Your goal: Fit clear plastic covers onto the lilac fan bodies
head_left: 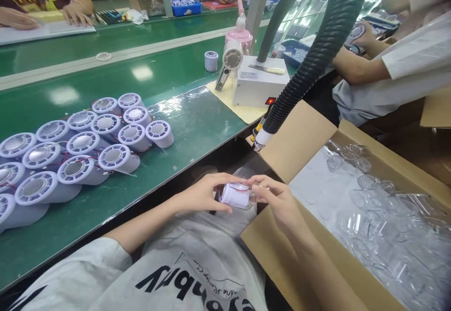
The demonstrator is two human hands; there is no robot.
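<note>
Over my lap, my left hand (202, 191) grips a lavender cylindrical housing (235, 195), which lies on its side with a red wire along it. At the housing's right end, my right hand (276, 197) pinches a small clear plastic piece (252, 198); whether it is seated in the housing I cannot tell. To the left, several similar lavender housings (114, 157) with round silver centres stand in rows on the green bench (183, 170), thin red wires between them. On my right, an open cardboard box (269, 250) holds many clear plastic parts (380, 221).
A ribbed black hose (313, 62) arches down just above my hands. By the bench edge stands a white box unit (260, 85) with a lit red switch, a handheld fan (232, 59) beside it. Other people work across the bench and at the right, one in a white sleeve (416, 43).
</note>
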